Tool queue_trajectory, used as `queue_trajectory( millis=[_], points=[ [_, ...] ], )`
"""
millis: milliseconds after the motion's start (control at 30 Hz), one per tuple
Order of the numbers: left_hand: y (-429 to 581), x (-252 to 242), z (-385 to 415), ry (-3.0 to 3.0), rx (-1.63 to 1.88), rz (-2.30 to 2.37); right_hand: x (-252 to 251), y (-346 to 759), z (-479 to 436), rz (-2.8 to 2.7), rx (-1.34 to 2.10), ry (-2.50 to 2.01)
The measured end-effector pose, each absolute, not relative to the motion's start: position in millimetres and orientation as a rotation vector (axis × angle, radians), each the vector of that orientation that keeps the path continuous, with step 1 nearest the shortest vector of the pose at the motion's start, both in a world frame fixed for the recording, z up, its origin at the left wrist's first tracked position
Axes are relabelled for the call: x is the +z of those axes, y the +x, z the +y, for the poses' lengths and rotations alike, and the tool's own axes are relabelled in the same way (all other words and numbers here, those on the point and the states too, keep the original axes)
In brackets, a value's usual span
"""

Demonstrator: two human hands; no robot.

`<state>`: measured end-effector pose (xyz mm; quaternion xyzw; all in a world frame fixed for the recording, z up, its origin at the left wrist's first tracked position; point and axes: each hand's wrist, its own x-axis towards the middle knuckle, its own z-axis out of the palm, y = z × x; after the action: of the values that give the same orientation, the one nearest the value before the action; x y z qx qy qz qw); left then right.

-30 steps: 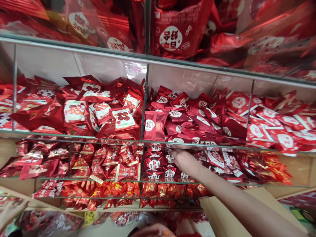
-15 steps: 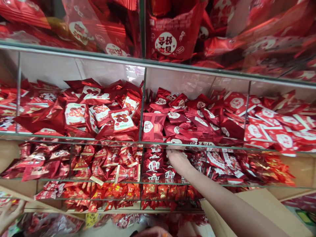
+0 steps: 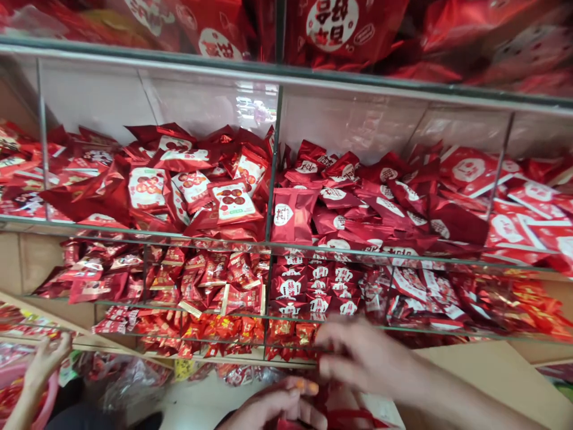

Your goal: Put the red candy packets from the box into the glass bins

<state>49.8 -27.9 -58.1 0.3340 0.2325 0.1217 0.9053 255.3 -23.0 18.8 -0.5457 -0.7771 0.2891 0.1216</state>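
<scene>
My right hand, blurred by motion, is below the shelf of stacked packets; its fingers look apart, and I see nothing held in them. At the bottom edge my left hand has curled fingers, with an orange patch near a fingertip. Red wrapping lies beside it; what these fingers hold is hidden. Dark red snack packets with white labels stand in neat rows in the compartment above my right hand. Larger dark red packets fill the compartment over them.
Glass shelf edges and upright dividers split the red packets into compartments. A cardboard flap juts up at lower right. Another person's hand is at far left, above a pink basin. Plastic bags lie below.
My right hand has come out of the stacked-packet compartment, down towards me. My left hand has come into view at the bottom. The view has shifted, and the shelves appear slightly larger.
</scene>
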Motion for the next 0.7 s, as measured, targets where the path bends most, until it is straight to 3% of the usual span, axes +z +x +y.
queue_trajectory(
  millis=[67,167,500,700],
  points=[
    [52.4,-53.7,-28.1,0.607,0.316,0.505,15.9,238.5,-47.0,-2.244,1.234,-1.339],
    [54.4,-45.3,-28.3,0.550,0.322,0.567,3.0,222.1,-67.2,-2.168,1.429,-1.141],
    [55.3,-42.4,-25.8,0.553,0.272,0.530,-21.1,238.8,-82.5,-1.766,1.542,-1.356],
    [51.5,-54.2,-26.9,0.449,0.283,0.378,-13.8,232.6,-89.5,-2.202,1.237,-1.303]
  ],
)
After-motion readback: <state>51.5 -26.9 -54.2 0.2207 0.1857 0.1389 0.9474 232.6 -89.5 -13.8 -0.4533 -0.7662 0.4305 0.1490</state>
